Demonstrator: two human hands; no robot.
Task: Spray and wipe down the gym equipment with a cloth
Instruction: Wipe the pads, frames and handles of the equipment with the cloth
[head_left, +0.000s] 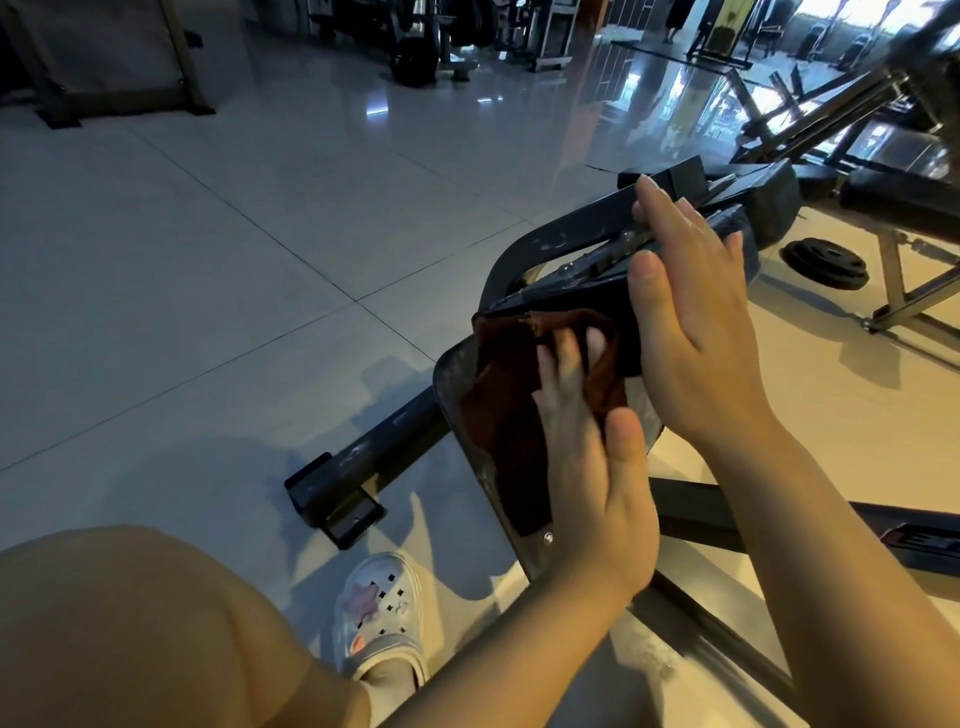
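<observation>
A dark reddish-brown cloth (501, 410) lies against the worn black plate (452, 374) of a black metal gym machine (566, 234). My left hand (587, 457) presses the cloth flat onto the plate with straight fingers; the fingertips are blurred. Just above it, my right hand (691, 322) rests on the machine's black padded part (613, 291), fingers stretched across the frame bar and thumb on the pad's edge. No spray bottle is in view.
The machine's floor bar (358, 467) ends near my foot in a pale clog (382, 618); my knee fills the bottom left. A weight plate (826, 262) lies on the tiled floor at right beside another bench (904, 202). More gym machines stand at the back.
</observation>
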